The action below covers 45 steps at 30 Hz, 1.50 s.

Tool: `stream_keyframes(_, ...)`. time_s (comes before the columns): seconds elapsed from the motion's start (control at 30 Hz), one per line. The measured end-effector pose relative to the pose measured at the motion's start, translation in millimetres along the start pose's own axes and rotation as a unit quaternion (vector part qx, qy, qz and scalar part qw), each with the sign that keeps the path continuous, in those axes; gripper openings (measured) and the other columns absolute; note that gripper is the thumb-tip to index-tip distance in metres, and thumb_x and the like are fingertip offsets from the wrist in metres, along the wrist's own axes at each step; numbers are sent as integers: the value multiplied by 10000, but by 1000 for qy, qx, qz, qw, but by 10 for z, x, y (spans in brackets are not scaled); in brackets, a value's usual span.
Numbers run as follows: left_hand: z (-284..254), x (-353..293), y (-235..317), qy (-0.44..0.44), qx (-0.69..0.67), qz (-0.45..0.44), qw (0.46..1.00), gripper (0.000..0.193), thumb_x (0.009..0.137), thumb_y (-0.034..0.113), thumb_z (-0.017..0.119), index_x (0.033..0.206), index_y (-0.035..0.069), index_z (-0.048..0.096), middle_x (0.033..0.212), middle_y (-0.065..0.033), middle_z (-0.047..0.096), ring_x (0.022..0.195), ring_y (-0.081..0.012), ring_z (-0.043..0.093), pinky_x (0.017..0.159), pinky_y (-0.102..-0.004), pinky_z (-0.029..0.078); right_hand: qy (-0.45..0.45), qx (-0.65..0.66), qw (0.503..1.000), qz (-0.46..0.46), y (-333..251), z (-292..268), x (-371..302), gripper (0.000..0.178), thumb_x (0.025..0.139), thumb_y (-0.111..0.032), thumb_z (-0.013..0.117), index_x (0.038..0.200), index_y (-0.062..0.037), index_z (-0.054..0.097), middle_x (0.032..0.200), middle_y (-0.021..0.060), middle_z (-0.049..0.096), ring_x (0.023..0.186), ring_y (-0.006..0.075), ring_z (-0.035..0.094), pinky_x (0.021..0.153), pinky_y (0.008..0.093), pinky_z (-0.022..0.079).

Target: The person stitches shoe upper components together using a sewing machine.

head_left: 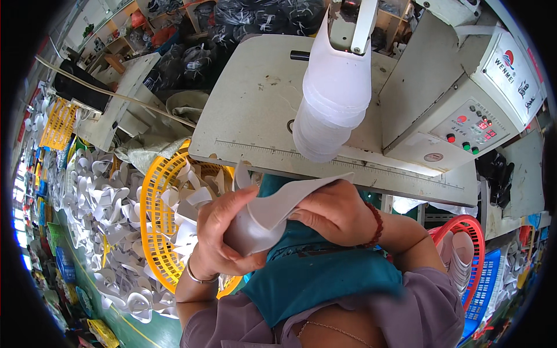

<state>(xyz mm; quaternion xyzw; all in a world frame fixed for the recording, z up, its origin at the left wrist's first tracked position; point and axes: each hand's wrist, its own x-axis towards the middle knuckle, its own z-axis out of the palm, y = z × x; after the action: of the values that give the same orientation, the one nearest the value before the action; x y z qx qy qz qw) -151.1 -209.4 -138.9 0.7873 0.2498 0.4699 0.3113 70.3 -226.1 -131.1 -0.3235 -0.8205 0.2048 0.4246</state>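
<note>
Both my hands hold a curved white piece (pixel 268 210) of thin, stiff-looking sheet, shaped like a shoe heel lining, in front of my teal apron. My left hand (pixel 223 232) wraps round its lower, bowl-shaped end, thumb on top. At the other end my right hand (pixel 331 210) pinches the edge between thumb and fingers. Whether it is one layer or more, I cannot tell. Beyond my hands, a nested stack of similar white pieces (pixel 333 95) hangs over the machine's arm, above the worktable (pixel 255 98).
A control box (pixel 458 116) with lit displays and buttons stands right of the stack. At left, a yellow basket (pixel 152 217) holds white pieces, and more lie heaped on the floor (pixel 156 330). A red basket (pixel 479 243) with stacked pieces and a blue basket (pixel 484 290) are at right.
</note>
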Motion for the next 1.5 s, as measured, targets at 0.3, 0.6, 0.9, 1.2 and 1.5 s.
stream_keyframes(0.3, -250, 268, -236, 117, 318, 51, 940, 542, 558, 150, 682, 1078, 24, 594, 880, -154, 583, 694, -286, 576, 603, -325, 465, 184, 274, 913, 238, -7, -319, -314, 199, 917, -134, 523, 881, 43, 606, 719, 48, 616, 645, 64, 549, 561, 230, 432)
stream_keyframes(0.6, 245, 462, -1515, -92, 486, -99, 864, 605, 690, 249, 684, 1232, 69, 485, 1243, -183, 434, 1172, -350, 403, 939, -460, 352, 171, 264, 926, 209, 81, -331, -345, 191, 923, -126, 524, 910, 53, 592, 737, 24, 582, 651, 47, 501, 579, 197, 428)
stream_keyframes(0.9, 317, 971, -322, -114, -45, -73, 990, 454, 817, 310, 565, 1132, -16, 538, 1100, -172, 558, 1041, -283, 526, 912, -348, 384, 108, 435, 848, 282, -1, -567, -92, 262, 956, -161, 450, 1088, 53, 523, 873, 82, 615, 752, 131, 619, 637, 256, 519)
stream_keyframes(1.2, 264, 1364, 21, -228, -445, -217, 838, 348, 887, 282, 549, 1034, -31, 587, 922, -60, 616, 846, -112, 555, 769, -250, 426, 55, 218, 951, 213, -67, -882, 216, 212, 887, -180, 601, 923, 25, 635, 809, 18, 629, 735, 34, 528, 641, 207, 442)
stream_keyframes(1.5, 119, 1965, 179, -211, -489, -167, 830, 263, 875, 272, 590, 840, 12, 603, 638, -42, 577, 460, -94, 478, 450, -232, 377, 151, 381, 898, 160, 86, -1307, 492, 215, 934, -180, 494, 920, 18, 579, 779, 64, 609, 666, 134, 610, 587, 284, 516)
